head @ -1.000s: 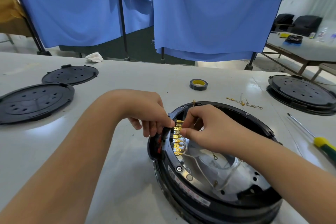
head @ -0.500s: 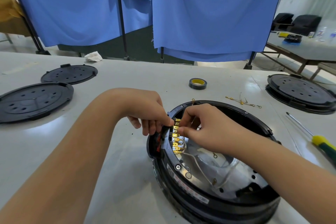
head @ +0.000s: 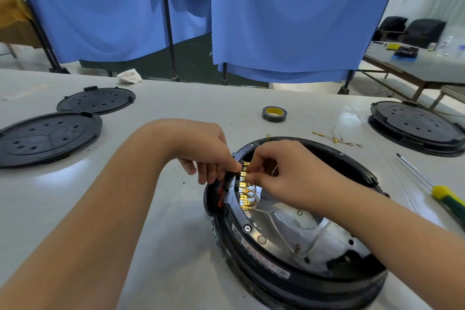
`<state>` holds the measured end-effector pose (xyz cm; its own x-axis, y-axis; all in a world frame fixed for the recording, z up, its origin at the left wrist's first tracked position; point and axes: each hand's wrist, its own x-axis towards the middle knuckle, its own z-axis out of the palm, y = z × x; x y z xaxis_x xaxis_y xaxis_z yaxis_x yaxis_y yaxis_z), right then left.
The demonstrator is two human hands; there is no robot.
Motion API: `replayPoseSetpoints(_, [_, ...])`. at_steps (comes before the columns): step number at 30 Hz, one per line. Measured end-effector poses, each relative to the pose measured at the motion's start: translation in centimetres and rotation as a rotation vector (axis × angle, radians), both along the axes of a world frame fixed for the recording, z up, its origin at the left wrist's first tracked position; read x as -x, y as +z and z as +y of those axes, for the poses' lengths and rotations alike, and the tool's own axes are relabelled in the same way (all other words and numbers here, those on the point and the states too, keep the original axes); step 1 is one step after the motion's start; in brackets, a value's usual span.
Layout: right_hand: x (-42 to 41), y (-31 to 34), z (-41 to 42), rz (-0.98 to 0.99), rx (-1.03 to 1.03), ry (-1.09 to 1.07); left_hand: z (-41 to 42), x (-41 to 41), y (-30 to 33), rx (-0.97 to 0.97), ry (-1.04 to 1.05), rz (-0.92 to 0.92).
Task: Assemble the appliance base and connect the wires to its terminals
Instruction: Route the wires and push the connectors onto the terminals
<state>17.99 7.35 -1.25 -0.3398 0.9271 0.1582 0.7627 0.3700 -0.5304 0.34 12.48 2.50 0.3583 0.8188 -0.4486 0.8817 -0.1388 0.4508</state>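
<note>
A: Where is the appliance base point(head: 297, 254) now?

B: It lies open on the table point(head: 176, 246), near the front. The row of brass terminals point(head: 244, 189) sits at its left inner rim. The left hand point(head: 206, 153) grips the black terminal block point(head: 227, 181) with curled fingers. The right hand point(head: 279, 171) pinches something small at the upper terminals; I think it is a wire connector, but the fingers hide it.

A: So which step is this?

B: Wiring, I judge. The lower terminals already carry wires. Next, the connector must be pushed straight on while the block is held steady.

A: And around it?

B: Loose wires point(head: 336, 139), tape roll point(head: 274, 114), screwdriver point(head: 437, 191), three black covers point(head: 50, 137).
</note>
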Motion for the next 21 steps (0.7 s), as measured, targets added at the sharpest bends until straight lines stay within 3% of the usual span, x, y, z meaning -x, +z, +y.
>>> replayPoseSetpoints(5, [0.05,-0.22,0.12,0.081,0.049,-0.042,-0.08,-0.06,0.07,0.002,-0.002,0.005])
replayPoseSetpoints(21, [0.29,-0.13,0.11,0.023,0.002,-0.016,-0.16,-0.11,0.06,-0.001,0.002,0.007])
